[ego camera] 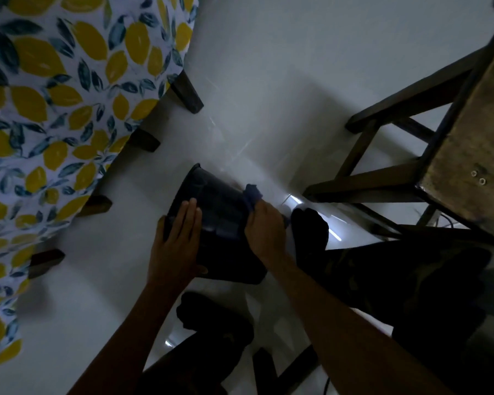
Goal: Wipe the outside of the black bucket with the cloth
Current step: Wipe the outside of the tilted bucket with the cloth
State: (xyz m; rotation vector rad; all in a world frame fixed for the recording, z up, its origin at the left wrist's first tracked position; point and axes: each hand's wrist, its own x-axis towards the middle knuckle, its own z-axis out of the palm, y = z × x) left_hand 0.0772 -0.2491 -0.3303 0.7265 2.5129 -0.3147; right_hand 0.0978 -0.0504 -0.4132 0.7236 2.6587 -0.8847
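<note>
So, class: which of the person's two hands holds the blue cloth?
The right hand grips the crumpled blue cloth against the black plastic bucket; the left hand lies flat, fingers straight.

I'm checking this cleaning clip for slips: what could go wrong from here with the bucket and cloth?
1. The black bucket lies tilted on the smooth floor, steadied only by the flat left hand; a hard wipe might make it roll or slide.
2. The cloth is bunched in the right hand, so it may skip patches.
3. The dim light could hide leftover dirt.
</note>
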